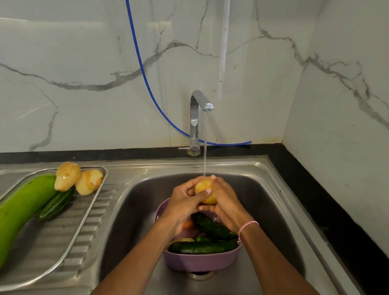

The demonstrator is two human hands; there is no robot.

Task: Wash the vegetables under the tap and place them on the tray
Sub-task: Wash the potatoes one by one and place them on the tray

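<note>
Fingers [193, 186] of the left hand [184, 203] and right hand [227, 203] curl round a potato [206, 188], held in the water stream over the sink [270, 202]. At nine o'clock from the basin, the tray [87, 214] carries a long green gourd [15, 215], a dark cucumber [56, 204] and two potatoes [66, 176] at its one o'clock corner. A purple basket [202, 262] of cucumbers [202, 246] sits at six o'clock from the hands. The tap [196, 114] stands at twelve.
</note>
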